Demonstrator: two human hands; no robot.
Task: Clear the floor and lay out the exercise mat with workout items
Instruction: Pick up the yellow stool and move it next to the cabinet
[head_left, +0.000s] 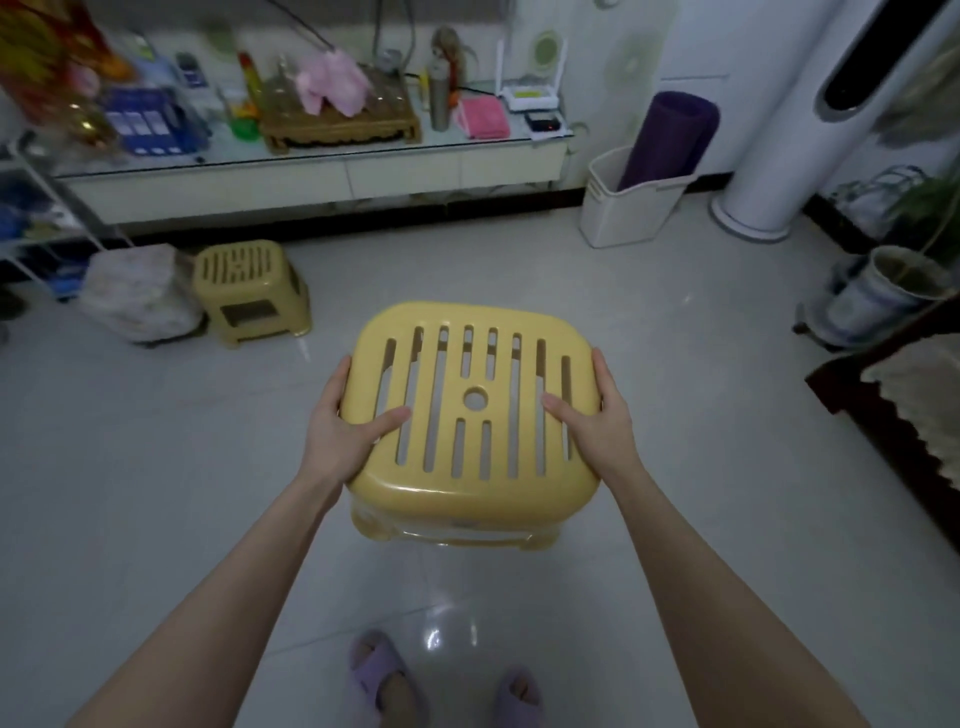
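While the left hand (340, 434) and right hand (597, 423) grip opposite sides of a glossy yellow plastic stool (498, 488), thumbs flat on its slotted, round-cornered seat, its legs are mostly hidden above the shiny tiled floor (156, 467). A matching stool (249, 291) stands near the cabinet. Farther right, the rolled purple exercise mat (670, 135) leans in a white bin (623, 215), its lower end hidden.

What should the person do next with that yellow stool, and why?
Probably carry the stool, held by left hand and right hand, beside the second stool by the cabinet; that frees the floor for the rolled mat in the bin.
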